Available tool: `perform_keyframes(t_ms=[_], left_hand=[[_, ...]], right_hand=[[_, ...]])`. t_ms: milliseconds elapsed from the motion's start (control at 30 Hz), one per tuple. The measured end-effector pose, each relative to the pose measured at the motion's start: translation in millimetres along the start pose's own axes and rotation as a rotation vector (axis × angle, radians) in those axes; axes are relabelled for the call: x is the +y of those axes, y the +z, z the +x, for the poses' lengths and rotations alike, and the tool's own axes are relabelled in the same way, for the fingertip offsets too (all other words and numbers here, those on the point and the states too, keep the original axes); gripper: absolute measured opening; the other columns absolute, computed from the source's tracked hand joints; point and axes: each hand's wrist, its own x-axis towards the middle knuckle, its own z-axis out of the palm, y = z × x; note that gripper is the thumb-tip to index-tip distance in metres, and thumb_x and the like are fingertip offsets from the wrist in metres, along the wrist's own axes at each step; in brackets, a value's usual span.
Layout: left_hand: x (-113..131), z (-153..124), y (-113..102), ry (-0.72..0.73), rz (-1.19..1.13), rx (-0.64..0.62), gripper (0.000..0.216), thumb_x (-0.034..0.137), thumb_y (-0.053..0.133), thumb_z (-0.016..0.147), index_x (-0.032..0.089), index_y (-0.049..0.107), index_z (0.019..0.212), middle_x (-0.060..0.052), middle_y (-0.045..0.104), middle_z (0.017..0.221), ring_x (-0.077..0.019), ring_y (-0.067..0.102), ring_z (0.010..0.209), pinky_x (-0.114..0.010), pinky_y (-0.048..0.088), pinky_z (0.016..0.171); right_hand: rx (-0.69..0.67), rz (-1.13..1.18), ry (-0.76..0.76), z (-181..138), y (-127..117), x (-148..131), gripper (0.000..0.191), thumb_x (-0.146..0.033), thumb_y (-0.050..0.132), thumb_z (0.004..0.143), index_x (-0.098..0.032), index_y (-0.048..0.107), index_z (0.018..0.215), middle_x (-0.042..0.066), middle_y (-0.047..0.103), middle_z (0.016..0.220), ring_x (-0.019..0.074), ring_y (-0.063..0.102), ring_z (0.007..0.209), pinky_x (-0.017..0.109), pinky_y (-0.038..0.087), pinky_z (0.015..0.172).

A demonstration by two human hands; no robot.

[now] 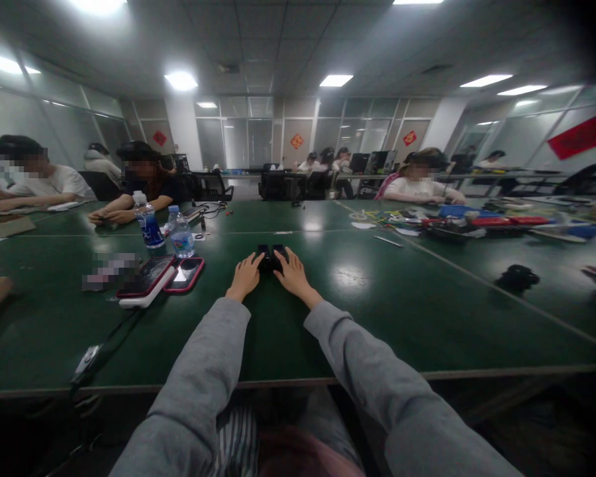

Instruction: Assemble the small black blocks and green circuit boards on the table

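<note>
Two small black box-like pieces stand side by side on the green table, a narrow gap between them; whether they are joined I cannot tell. My left hand (246, 275) has its fingers closed around the outer side of the left black piece (263, 250). On the other side, my right hand (293, 273) grips the right black piece (279, 250), with the thumb against its near face. Both forearms reach forward in grey sleeves. My fingers cover much of both pieces, and their kind is too dark to make out.
Left of my hands are a red-rimmed phone (185, 275), a larger phone on a white block (146, 277), and two water bottles (181, 232). A cable (116, 326) runs off the near edge. Right lie a dark lump (518, 277), a pen (388, 241) and tools. People sit around.
</note>
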Motion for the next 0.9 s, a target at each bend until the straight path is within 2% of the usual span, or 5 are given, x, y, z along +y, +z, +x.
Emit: perform_keyframes(t_ms=[100, 267, 500, 733, 900], left_hand=[[2.2, 0.5, -1.4, 0.014, -0.033, -0.078, 0.063, 0.015, 0.040, 0.092, 0.027, 0.020, 0.151, -0.011, 0.056, 0.133, -0.0233, 0.054, 0.120, -0.041, 0.041, 0.101], [4.7, 2.3, -6.2, -0.035, -0.071, -0.070, 0.050, 0.022, 0.031, 0.097, 0.027, 0.029, 0.147, -0.009, 0.063, 0.123, -0.0219, 0.061, 0.109, -0.038, 0.045, 0.094], [15.7, -1.6, -19.1, -0.124, -0.097, -0.010, 0.055, 0.059, 0.040, 0.092, 0.026, 0.042, 0.136, -0.010, 0.058, 0.129, -0.0247, 0.058, 0.115, -0.037, 0.045, 0.093], [16.3, -1.2, -20.7, -0.171, -0.065, 0.022, 0.048, 0.051, 0.048, 0.092, 0.023, 0.045, 0.131, -0.011, 0.061, 0.123, -0.0249, 0.062, 0.108, -0.035, 0.047, 0.088], [6.4, 0.1, -18.3, -0.276, -0.060, 0.063, 0.046, 0.044, 0.046, 0.094, 0.023, 0.044, 0.135, -0.012, 0.062, 0.122, -0.0257, 0.062, 0.107, -0.036, 0.048, 0.087]], right_hand=[[-0.016, -0.001, -0.052, -0.3, -0.3, 0.6, 0.058, -0.034, 0.047, 0.093, -0.026, 0.029, 0.148, 0.009, 0.023, 0.153, 0.0254, 0.022, 0.139, 0.044, 0.029, 0.110], [-0.049, 0.040, -0.024, -0.2, -3.6, 0.0, 0.053, -0.032, 0.047, 0.093, -0.025, 0.035, 0.144, 0.009, 0.030, 0.149, 0.0253, 0.029, 0.134, 0.044, 0.036, 0.105], [-0.030, 0.076, -0.017, 1.0, -13.0, -2.7, 0.043, -0.030, 0.044, 0.095, -0.022, 0.044, 0.137, 0.010, 0.037, 0.141, 0.0237, 0.042, 0.121, 0.039, 0.044, 0.096], [0.015, 0.071, 0.012, 0.4, -17.7, -5.1, 0.036, -0.026, 0.043, 0.094, -0.022, 0.049, 0.129, 0.010, 0.041, 0.133, 0.0230, 0.045, 0.115, 0.036, 0.045, 0.093], [0.047, 0.092, 0.182, -0.1, -17.7, 2.0, 0.037, -0.023, 0.046, 0.092, -0.023, 0.049, 0.129, 0.011, 0.044, 0.123, 0.0201, 0.050, 0.106, 0.031, 0.046, 0.087]])
